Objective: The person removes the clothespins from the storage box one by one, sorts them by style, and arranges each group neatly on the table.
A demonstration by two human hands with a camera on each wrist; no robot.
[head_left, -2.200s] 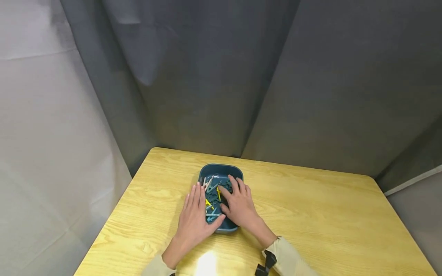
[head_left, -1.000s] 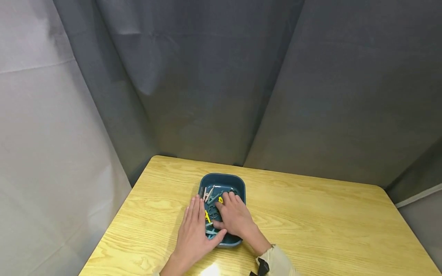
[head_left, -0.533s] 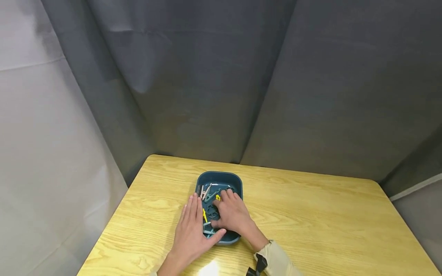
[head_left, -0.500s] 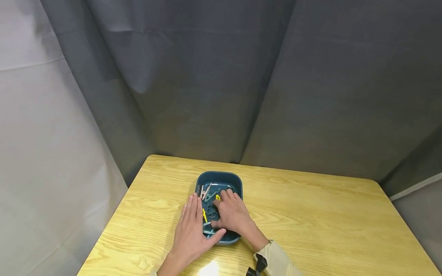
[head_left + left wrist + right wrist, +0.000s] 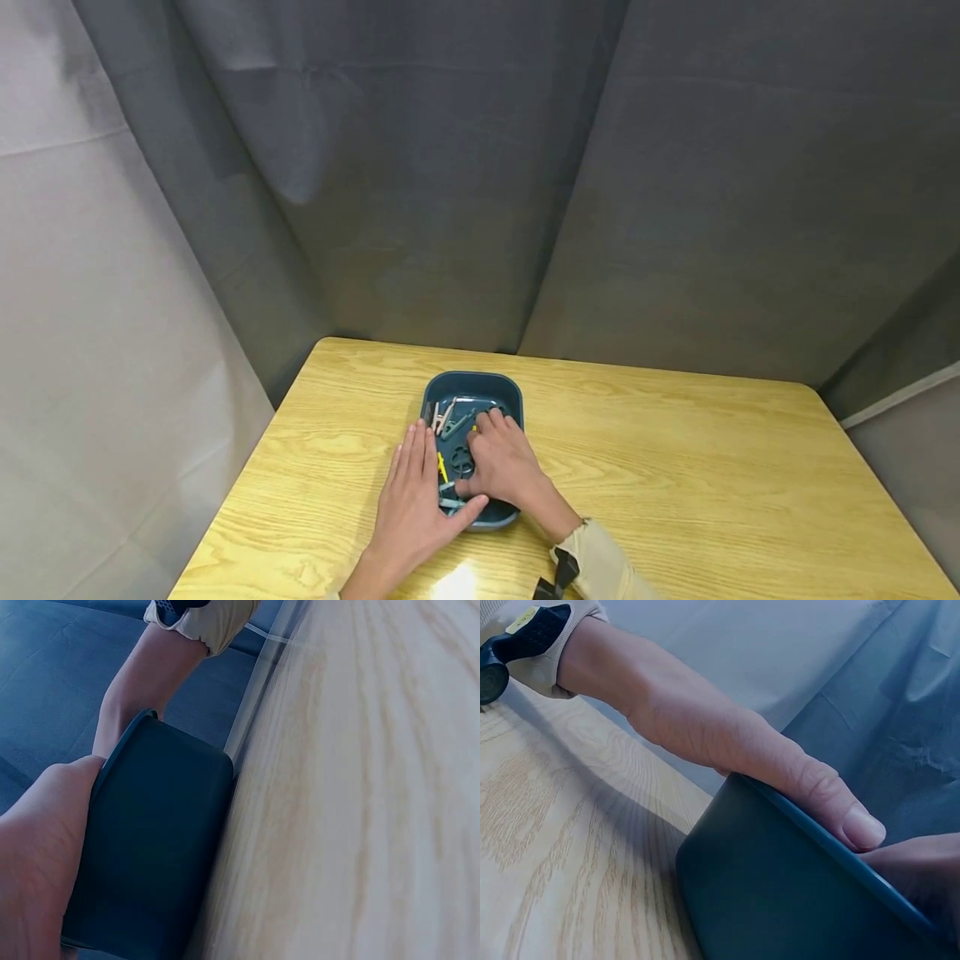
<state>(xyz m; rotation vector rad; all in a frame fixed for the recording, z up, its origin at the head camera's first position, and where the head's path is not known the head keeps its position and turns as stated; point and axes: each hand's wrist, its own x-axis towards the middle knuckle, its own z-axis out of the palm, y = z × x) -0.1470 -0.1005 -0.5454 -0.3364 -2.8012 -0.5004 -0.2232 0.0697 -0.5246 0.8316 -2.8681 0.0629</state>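
A dark blue box stands on the table with several small clips inside. Straight fingers of my left hand lie along its left rim, the thumb over the near rim; the left wrist view shows the palm against the box. My right hand reaches into the box with fingers bent down, fingertips hidden, so whether it pinches something is unclear. Around it lie a pale pink clip, a green clip, a yellow clip, light blue clips and dark teal looped pieces.
The box stands left of the middle of a wood-grain table. Behind the table hangs a dark grey curtain, with a pale curtain at the left. A black wrist strap is on the right sleeve.
The right hand has gone from spread over the box's right side to lower inside, fingers drawn together over a yellow clip, now mostly covered. The left hand stays at the rim.
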